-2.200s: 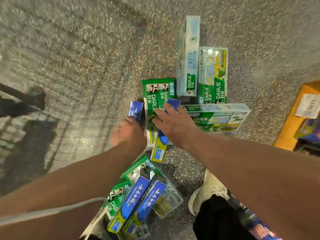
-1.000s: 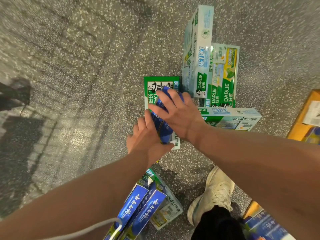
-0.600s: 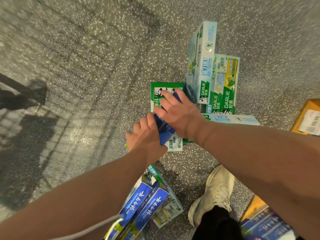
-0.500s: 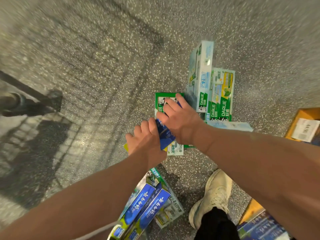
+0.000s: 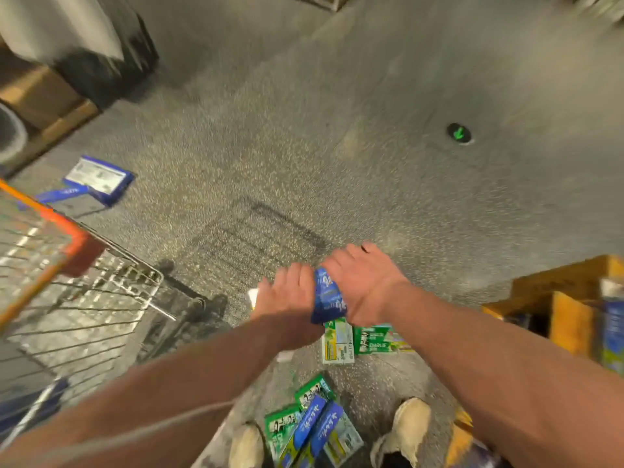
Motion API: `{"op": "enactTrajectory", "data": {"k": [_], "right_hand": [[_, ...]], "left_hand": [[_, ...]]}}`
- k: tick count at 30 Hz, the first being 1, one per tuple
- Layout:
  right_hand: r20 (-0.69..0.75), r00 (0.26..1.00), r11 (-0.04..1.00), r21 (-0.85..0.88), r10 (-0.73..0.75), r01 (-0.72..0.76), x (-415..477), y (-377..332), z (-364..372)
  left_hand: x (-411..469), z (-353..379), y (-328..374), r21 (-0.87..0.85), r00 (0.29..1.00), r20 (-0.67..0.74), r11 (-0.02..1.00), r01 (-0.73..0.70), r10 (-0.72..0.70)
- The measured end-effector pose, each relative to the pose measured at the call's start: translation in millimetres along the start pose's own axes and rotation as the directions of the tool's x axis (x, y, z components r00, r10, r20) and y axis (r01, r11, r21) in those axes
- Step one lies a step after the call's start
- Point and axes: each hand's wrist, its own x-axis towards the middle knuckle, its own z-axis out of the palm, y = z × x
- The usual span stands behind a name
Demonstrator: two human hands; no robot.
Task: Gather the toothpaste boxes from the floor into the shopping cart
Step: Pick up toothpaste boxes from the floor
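My left hand (image 5: 287, 293) and my right hand (image 5: 363, 282) press together on a bundle of blue toothpaste boxes (image 5: 327, 298), lifted above the floor at mid-frame. The wire shopping cart (image 5: 84, 292) with an orange rim stands to the left of my hands. Green Darlie boxes (image 5: 368, 341) lie on the floor just below my right wrist. A pile of blue and green boxes (image 5: 310, 430) rests between my shoes at the bottom. Another blue box (image 5: 98, 179) lies on the floor beyond the cart. The view is blurred by motion.
A yellow-orange crate (image 5: 564, 305) holding more packages stands at the right edge. Cardboard boxes (image 5: 44, 99) and a dark object sit at the upper left. A green arrow marker (image 5: 458, 133) is set in the speckled floor. My two pale shoes (image 5: 405, 423) stand at the bottom.
Both hands have lifted the blue boxes off the green box on the floor. The view has swung up and left, bringing the cart into sight.
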Motion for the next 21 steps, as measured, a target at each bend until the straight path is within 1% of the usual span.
{"op": "enactTrajectory", "data": {"k": [3, 5, 8, 12, 16, 21], "right_hand": [[-0.077, 0.991, 0.994, 0.017, 0.112, -0.111, -68, -9, -85], [-0.137, 0.978, 0.988, 0.014, 0.157, -0.157, -110, -18, -135], [-0.213, 0.959, 0.982, -0.007, 0.185, -0.191, -165, -34, -198], [-0.275, 0.934, 0.968, -0.041, 0.226, -0.247, -225, -63, -260], [-0.330, 0.920, 0.970, -0.044, 0.211, -0.238, -274, -109, -303], [-0.385, 0.911, 0.979, -0.079, 0.145, -0.189, -315, -179, -332]], "left_hand": [[-44, -98, 7, 0.085, 0.986, -0.066, 0.985, -0.147, 0.152], [-73, -152, 13, 0.141, 0.970, -0.102, 0.969, -0.204, 0.220], [-118, -217, 22, 0.215, 0.947, -0.149, 0.944, -0.251, 0.285], [-182, -279, 32, 0.285, 0.910, -0.221, 0.915, -0.284, 0.351], [-258, -318, 30, 0.292, 0.901, -0.259, 0.918, -0.270, 0.347], [-360, -338, 13, 0.346, 0.914, -0.263, 0.914, -0.210, 0.310]]}}
